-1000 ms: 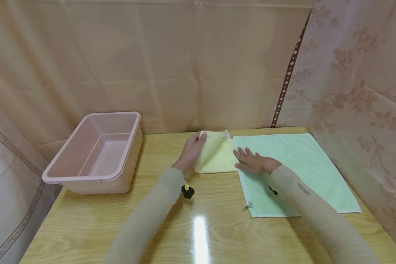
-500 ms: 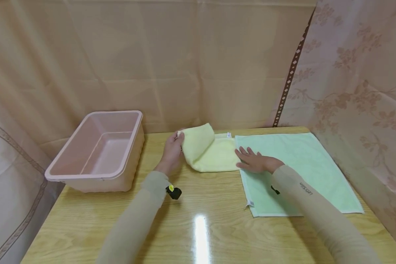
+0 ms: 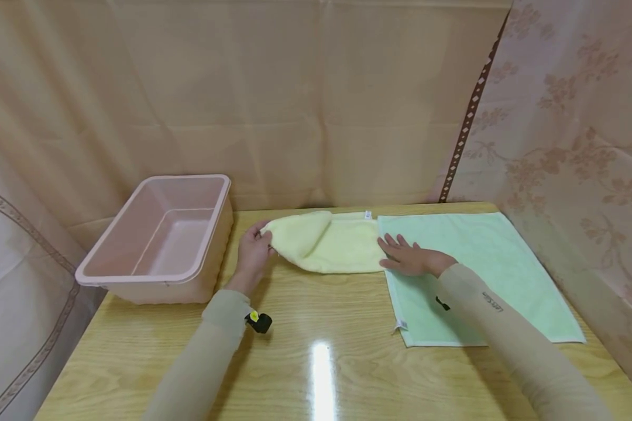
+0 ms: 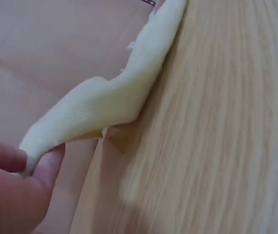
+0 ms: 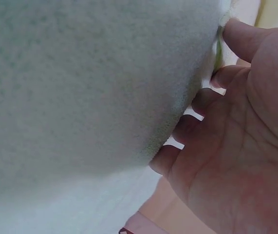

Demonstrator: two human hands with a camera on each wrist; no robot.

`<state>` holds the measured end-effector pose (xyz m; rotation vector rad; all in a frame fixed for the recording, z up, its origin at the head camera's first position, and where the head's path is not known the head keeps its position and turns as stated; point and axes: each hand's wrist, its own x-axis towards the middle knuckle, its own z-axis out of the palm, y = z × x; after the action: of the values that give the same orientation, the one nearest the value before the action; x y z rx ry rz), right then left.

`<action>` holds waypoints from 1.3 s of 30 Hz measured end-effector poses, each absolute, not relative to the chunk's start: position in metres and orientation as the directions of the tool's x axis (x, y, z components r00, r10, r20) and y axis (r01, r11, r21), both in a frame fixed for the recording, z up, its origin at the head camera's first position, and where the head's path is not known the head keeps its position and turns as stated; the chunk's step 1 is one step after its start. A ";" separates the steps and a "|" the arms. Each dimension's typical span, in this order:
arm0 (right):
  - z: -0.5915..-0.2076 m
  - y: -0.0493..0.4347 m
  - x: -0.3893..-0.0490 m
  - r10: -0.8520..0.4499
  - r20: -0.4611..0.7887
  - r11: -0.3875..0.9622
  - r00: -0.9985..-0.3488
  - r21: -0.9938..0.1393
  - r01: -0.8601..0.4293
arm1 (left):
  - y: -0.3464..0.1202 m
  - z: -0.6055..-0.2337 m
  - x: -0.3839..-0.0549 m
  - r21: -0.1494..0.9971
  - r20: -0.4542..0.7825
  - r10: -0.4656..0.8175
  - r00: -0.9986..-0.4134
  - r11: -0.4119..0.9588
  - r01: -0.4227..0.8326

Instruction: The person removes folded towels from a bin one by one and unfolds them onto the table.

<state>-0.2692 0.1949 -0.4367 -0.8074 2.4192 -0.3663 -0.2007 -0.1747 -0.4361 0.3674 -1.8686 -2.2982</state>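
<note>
A pale yellow towel (image 3: 342, 245) lies at the back middle of the table, its left part lifted and curling over. My left hand (image 3: 254, 252) pinches its left end between thumb and fingers; in the left wrist view the towel (image 4: 95, 105) slopes from that pinch down to the wood. My right hand (image 3: 411, 257) rests with fingers spread on the left edge of a mint green towel (image 3: 474, 263), fingertips right where the two towels meet. The green towel is spread out, with a small tag at its near left corner. In the right wrist view the fingertips press at the towel's edge.
A pink plastic basin (image 3: 205, 263) stands on the table at the left, with nothing seen inside. The wooden table (image 3: 295, 339) reaches back to a beige curtain (image 3: 274, 105), and a flowered curtain (image 3: 574, 117) hangs along the right side.
My left hand has moved left and slightly nearer, drawing the yellow towel's end out so it stretches wider and lower. My right hand has stayed on the green towel's edge.
</note>
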 end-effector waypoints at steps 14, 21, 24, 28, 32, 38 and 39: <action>-0.437 0.199 -0.270 -0.617 -0.414 0.783 -0.669 -0.404 -0.473 | -0.189 -0.446 -0.189 0.786 0.071 -0.112 -0.991 0.618 -0.014; -0.436 0.197 -0.269 -0.605 -0.425 0.794 -0.674 -0.390 -0.467 | -0.190 -0.448 -0.185 0.631 0.108 0.017 -0.994 0.772 0.081; -0.436 0.197 -0.270 -0.606 -0.426 0.793 -0.672 -0.389 -0.468 | -0.190 -0.449 -0.184 0.545 0.118 0.067 -0.991 0.830 0.121; -0.436 0.197 -0.271 -0.607 -0.430 0.792 -0.668 -0.392 -0.467 | -0.192 -0.450 -0.184 0.371 0.145 0.174 -0.974 0.903 0.216; -0.436 0.197 -0.271 -0.610 -0.429 0.790 -0.666 -0.393 -0.471 | -0.192 -0.447 -0.182 0.217 0.104 0.242 -0.965 0.941 0.259; -0.436 0.197 -0.270 -0.617 -0.422 0.784 -0.664 -0.405 -0.470 | -0.188 -0.437 -0.177 0.071 -0.043 0.281 -0.959 0.958 0.278; -0.437 0.197 -0.270 -0.619 -0.420 0.782 -0.664 -0.408 -0.471 | -0.187 -0.436 -0.175 0.061 -0.056 0.290 -0.955 0.956 0.287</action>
<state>-0.2699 0.1969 -0.4366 -0.8102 2.4222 -0.3581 -0.1752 -0.1870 -0.4355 -0.4682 -3.1709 -0.0842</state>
